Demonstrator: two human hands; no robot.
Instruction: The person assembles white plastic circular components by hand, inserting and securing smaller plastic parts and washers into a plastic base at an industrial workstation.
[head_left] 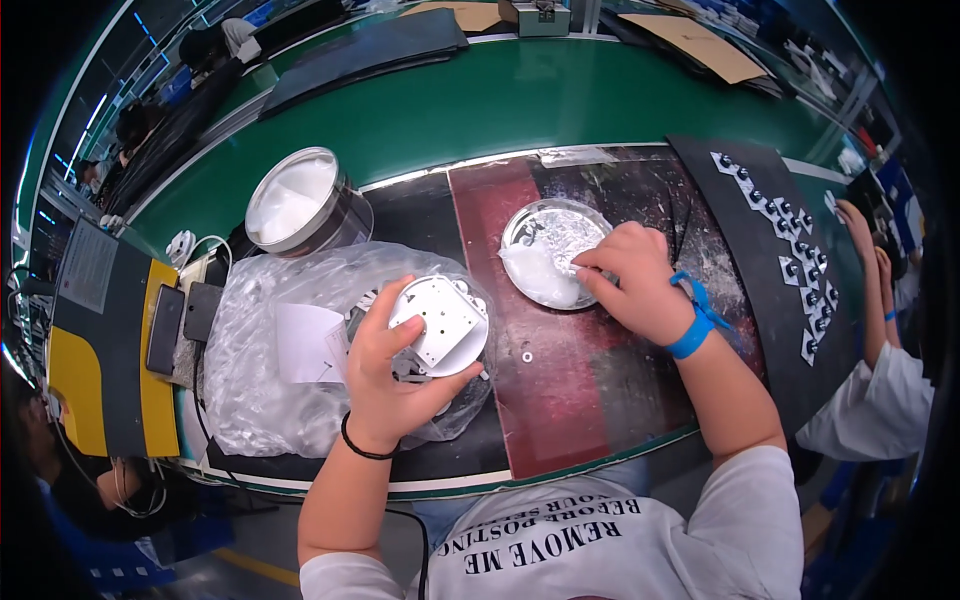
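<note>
The worktop point(650, 85) is deep green, edged in white. Along its near edge, a board point(560, 420) runs from wine red to near-black, flecked whitish. At the left edge I see a yellow and dark grey machine point(80, 390); toward the right edge, white pieces point(790, 270) with black centres dot a black mat point(760, 285). The plate point(450, 320) in the left hand point(385, 370) is white, dark-dotted; the right wristband point(690, 342), blue.

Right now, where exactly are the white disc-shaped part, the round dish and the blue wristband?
White disc-shaped part point(447, 330): head view, on its upturned face.
Round dish point(552, 203): head view, on its far rim.
Blue wristband point(691, 339): head view, on its band.
</note>
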